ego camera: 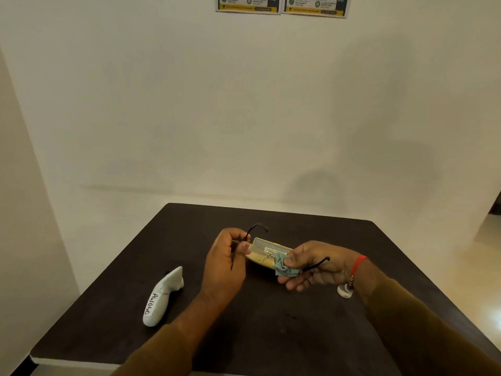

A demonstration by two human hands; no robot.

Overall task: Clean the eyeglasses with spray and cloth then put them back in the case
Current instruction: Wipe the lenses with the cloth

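The black-framed eyeglasses (256, 228) are held up over the middle of the dark table (271, 321). My left hand (226, 263) grips their left side, one temple arm curling above my fingers. In my right hand (311, 265) a small grey-blue cloth (284, 265) is pinched against the right lens, and the other temple arm crosses that palm. Behind the glasses the yellow case (267, 251) lies open on the table. The lenses themselves are hard to make out. A small round white item (344, 291), maybe the spray's cap or bottle, sits under my right wrist.
A white hand-held controller (162, 297) with a written label lies on the table's left side. The table stands near a pale wall with two posters (282, 5) high up. A doorway opens at the far right.
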